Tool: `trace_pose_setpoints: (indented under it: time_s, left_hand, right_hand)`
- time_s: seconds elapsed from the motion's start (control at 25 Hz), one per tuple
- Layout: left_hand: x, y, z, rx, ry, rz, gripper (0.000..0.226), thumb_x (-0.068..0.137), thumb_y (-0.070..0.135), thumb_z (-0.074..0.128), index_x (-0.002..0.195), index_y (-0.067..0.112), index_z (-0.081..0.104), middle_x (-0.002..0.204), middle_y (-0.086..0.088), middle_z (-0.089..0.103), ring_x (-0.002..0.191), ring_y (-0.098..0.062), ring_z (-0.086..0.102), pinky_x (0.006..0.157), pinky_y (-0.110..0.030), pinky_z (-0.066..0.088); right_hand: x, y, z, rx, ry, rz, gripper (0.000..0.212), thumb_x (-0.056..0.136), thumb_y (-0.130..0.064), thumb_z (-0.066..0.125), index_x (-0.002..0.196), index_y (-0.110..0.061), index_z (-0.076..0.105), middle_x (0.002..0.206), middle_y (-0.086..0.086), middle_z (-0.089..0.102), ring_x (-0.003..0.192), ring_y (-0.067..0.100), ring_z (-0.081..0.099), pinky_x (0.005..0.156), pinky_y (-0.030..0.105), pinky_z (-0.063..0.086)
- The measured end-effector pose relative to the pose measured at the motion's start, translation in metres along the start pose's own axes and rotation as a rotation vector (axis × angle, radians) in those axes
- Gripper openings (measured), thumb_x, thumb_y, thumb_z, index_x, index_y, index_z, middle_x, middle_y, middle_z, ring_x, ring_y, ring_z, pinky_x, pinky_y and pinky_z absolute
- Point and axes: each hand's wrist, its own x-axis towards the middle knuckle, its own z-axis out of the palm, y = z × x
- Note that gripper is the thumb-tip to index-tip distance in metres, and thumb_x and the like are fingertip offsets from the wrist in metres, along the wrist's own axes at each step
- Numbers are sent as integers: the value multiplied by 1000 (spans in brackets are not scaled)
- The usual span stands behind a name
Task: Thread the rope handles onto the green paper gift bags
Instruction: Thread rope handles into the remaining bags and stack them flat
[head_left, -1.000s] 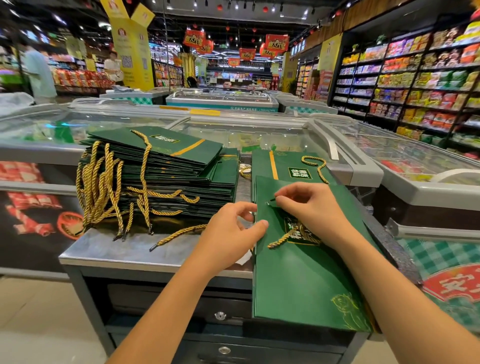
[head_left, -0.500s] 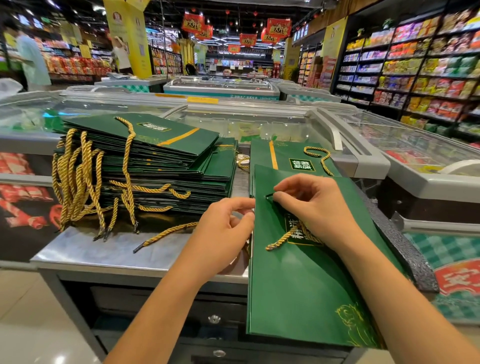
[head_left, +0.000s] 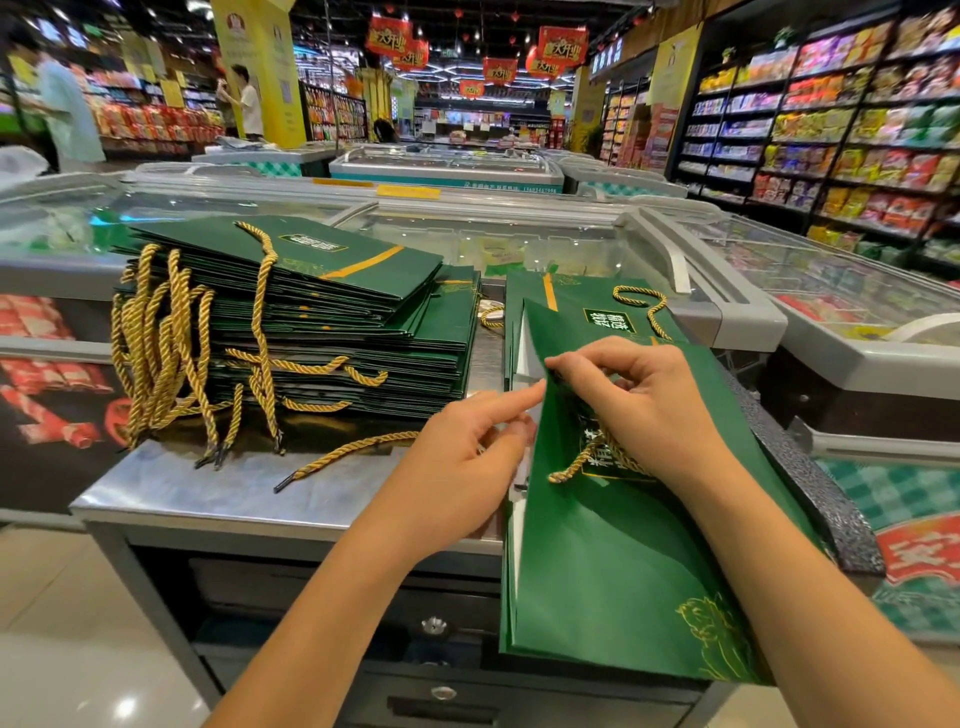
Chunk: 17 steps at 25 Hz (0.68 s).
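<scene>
Green paper gift bags (head_left: 332, 332) piled in a stack fill much of the steel counter (head_left: 208, 488). That stack leans, and many gold ropes hang off its left side; a careless sweep of a forearm could, I judge, tip it or snag those ropes. Just right of the stack lies the working bag (head_left: 613, 571), flat, with its bottom end jutting past the counter edge toward the person. Too hard a tug could slide it off. The right hand (head_left: 639, 405) pinches the rope handle (head_left: 571, 467) near its end at this bag's top lip, and the rest of the rope trails under the palm. The left hand (head_left: 467, 467), between stack and working bag, lays its forefinger straight against that lip; whether it grips anything I cannot tell. If the lip sags, the rope tip may miss its hole, which the fingers hide, or crease the paper. A loose rope (head_left: 353, 449) lies just in front of the stack and could be brushed to the floor.
</scene>
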Motion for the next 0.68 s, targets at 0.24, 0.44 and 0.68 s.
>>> trace_pose_setpoints:
  time_s: [0.24,0.44,0.68]
  left_hand:
    - [-1,1,6,210,-91,63,48,106,17,45,147,41,46,88,12,47,71,-10,47,68,-23,38]
    - [3,0,5,104,100,10,32,96,17,62,123,32,68,86,11,65,58,-20,56,60,-30,49]
    - [27,12,5,396,195,-65,29,92,41,69,121,35,68,81,17,68,72,-4,60,77,-33,54]
  right_hand:
    - [-1,-11,1,134,-37,122,23,87,-25,79,79,-5,72,68,1,71,65,9,61,64,23,49]
    - [0,-9,1,102,-5,125,17,89,-16,75,77,-4,72,64,2,66,62,10,58,63,22,48]
    - [0,-11,-3,121,-21,137,16,90,-15,74,78,-5,73,64,4,66,62,10,58,63,21,48]
